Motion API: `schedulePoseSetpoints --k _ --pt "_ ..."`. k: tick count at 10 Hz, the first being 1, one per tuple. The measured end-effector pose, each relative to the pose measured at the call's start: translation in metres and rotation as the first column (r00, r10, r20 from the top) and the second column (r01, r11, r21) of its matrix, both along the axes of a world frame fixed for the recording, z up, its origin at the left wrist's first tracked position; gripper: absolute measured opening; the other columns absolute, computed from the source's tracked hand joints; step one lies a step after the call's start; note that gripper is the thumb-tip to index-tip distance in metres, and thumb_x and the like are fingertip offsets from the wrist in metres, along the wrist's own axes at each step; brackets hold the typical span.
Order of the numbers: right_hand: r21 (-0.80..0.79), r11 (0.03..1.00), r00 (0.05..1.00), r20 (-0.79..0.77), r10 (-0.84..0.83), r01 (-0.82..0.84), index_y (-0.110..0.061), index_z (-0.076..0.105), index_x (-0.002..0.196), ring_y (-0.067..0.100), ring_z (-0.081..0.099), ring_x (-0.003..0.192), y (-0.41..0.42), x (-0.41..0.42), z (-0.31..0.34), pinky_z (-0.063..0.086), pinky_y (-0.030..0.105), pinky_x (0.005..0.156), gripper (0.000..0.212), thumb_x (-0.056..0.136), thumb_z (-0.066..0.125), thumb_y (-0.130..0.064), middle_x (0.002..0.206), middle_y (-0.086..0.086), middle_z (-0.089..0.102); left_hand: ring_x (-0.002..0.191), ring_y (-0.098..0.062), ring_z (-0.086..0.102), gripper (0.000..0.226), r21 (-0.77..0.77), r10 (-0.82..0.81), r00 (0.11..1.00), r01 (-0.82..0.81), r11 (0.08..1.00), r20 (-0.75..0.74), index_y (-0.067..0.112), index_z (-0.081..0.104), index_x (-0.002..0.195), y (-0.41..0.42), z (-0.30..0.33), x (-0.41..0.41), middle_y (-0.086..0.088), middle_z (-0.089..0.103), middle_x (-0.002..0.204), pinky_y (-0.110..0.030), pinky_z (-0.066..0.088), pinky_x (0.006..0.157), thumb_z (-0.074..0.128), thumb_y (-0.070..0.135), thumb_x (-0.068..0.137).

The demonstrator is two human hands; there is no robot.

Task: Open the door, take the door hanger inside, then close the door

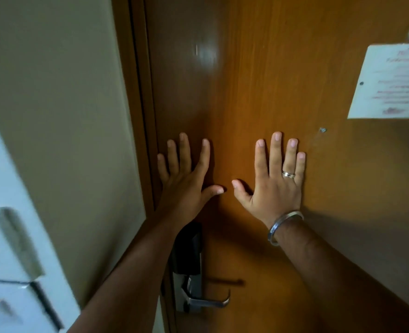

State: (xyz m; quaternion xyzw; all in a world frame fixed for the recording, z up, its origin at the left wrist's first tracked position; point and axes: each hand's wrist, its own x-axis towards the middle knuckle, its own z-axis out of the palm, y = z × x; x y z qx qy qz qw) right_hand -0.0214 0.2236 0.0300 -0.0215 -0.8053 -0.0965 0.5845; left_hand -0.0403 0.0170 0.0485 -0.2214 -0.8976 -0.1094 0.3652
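Observation:
A brown wooden door (258,80) fills most of the view and sits shut in its frame (138,92). My left hand (186,174) lies flat on it near the latch edge, fingers spread. My right hand (275,179), with a ring and a metal bangle, presses flat beside it, fingers spread too. Neither hand holds anything. Below my left forearm a black lock unit (189,246) and a silver lever handle (208,301) are fixed to the door. No door hanger shows.
A white paper notice (390,80) hangs on the door at the upper right. A beige wall (54,104) stands left of the frame, with a white appliance or cabinet (6,260) at the lower left.

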Motion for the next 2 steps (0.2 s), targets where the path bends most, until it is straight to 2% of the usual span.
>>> schedulePoseSetpoints --k 1,2 --pt "-0.019 1.000 0.996 0.082 -0.020 0.021 -0.015 0.003 0.158 0.038 -0.006 0.151 -0.005 0.014 0.009 -0.001 0.055 0.122 0.090 0.090 0.037 -0.065 0.165 0.015 -0.001 0.132 -0.026 -0.051 0.098 -0.033 0.019 0.997 -0.017 0.999 0.076 0.039 -0.042 0.139 0.000 0.012 0.007 -0.004 -0.054 0.143 -0.046 -0.037 0.104 0.021 0.086 0.080" --pt "-0.037 0.999 0.984 0.178 -0.007 0.014 -0.014 0.006 0.158 0.038 -0.006 0.151 -0.011 0.035 0.015 0.002 0.057 0.121 0.093 0.089 0.044 -0.064 0.165 0.016 0.002 0.137 -0.030 -0.044 0.096 -0.060 0.055 0.998 -0.053 0.997 0.041 0.035 -0.038 0.143 -0.002 0.012 0.024 -0.007 -0.048 0.149 -0.049 -0.030 0.109 0.019 0.085 0.083"
